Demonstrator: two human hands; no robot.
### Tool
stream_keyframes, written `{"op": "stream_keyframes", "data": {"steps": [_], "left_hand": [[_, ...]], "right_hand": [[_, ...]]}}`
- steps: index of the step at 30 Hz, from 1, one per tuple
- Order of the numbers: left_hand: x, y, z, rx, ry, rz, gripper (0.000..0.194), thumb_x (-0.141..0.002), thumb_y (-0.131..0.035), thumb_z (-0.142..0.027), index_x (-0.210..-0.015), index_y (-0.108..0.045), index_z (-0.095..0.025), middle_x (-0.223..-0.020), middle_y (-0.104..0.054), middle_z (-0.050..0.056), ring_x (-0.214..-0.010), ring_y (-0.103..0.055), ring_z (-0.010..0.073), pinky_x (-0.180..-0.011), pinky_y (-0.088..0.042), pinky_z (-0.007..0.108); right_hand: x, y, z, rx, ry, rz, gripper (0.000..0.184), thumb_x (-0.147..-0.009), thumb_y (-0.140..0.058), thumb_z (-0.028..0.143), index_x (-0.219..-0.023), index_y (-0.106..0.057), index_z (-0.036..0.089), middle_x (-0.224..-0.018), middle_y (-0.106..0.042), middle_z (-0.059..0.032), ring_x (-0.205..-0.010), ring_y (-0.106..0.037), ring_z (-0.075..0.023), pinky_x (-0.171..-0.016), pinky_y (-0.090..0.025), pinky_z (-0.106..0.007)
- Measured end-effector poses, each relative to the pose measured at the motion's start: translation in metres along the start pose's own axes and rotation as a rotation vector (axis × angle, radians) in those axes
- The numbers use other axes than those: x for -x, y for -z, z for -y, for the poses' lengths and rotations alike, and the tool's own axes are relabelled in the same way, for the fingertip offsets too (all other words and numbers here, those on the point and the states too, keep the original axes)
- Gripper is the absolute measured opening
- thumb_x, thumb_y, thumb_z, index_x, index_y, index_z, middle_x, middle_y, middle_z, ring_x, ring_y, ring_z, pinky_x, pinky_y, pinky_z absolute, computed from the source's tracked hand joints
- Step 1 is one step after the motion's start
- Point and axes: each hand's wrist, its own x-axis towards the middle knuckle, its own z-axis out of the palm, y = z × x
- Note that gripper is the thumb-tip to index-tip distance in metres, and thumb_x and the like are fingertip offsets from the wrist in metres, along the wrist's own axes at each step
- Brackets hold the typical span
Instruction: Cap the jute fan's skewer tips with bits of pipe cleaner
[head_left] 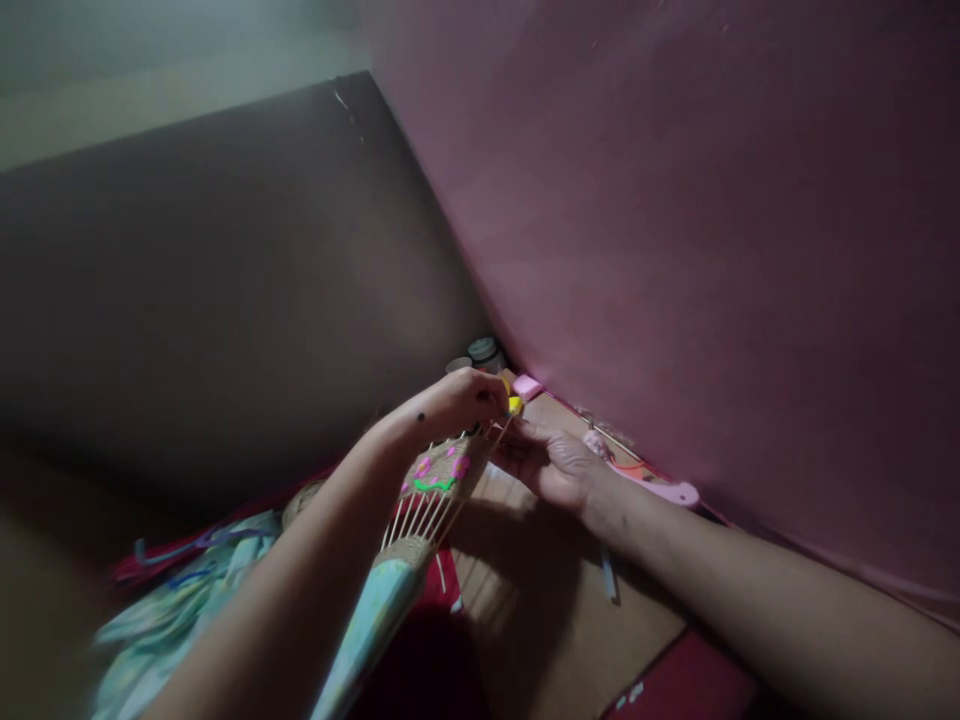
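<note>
A craft piece of thin sticks woven with twine (465, 480) slants up between my arms. Pink flowers (422, 467) and a wavy green strip (435, 485) decorate its woven band. Its lower end is wrapped in pale green patterned cloth (373, 610). At the upper end, my left hand (480, 395) is bent over with its fingers pinched; what they hold is hidden. A small yellow piece (515, 404) shows right by its fingertips. My right hand (551, 465) faces palm up, its thumb and fingers closed on the upper sticks at the right edge.
Brown board (570, 610) lies on red cloth (427, 660). A lidded jar (485, 352) and a pink block (527, 387) stand in the corner. A pink-handled tool (667, 491) and a glue stick (609, 575) lie rightward. Crumpled green cloth (187, 610) is at left; a pink wall (675, 250) rises close by.
</note>
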Motion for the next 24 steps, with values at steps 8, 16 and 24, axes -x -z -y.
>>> {"op": "stream_keyframes", "data": {"steps": [8, 16, 24], "left_hand": [[-0.004, -0.002, 0.007, 0.055, 0.013, 0.017, 0.011, -0.068, -0.052, -0.016, -0.072, -0.062, -0.014, -0.062, -0.056, -0.003, -0.06, -0.05, 0.0086, -0.057, -0.038, 0.02], [-0.005, 0.001, 0.001, 0.029, -0.02, 0.052, 0.009, -0.069, -0.052, -0.015, -0.07, -0.061, -0.015, -0.062, -0.056, -0.002, -0.06, -0.05, 0.0089, -0.059, -0.039, 0.02], [-0.004, 0.003, -0.006, 0.097, -0.04, 0.088, 0.006, -0.069, -0.052, -0.014, -0.066, -0.057, -0.014, -0.062, -0.054, -0.003, -0.059, -0.048, 0.0072, -0.058, -0.038, 0.019]], "right_hand": [[0.003, -0.005, 0.0, -0.001, 0.008, 0.036, 0.018, -0.082, -0.048, 0.004, -0.084, -0.064, 0.011, -0.077, -0.069, -0.0074, -0.075, -0.063, -0.0147, -0.076, -0.051, -0.031], [0.003, -0.004, 0.0, -0.015, 0.008, 0.058, 0.016, -0.082, -0.049, 0.005, -0.087, -0.064, 0.01, -0.079, -0.069, -0.0086, -0.075, -0.063, -0.0157, -0.073, -0.051, -0.03], [0.001, -0.002, -0.001, 0.014, 0.007, 0.069, 0.013, -0.079, -0.055, 0.005, -0.087, -0.061, 0.012, -0.078, -0.068, -0.0059, -0.074, -0.062, -0.0143, -0.075, -0.051, -0.031]]}}
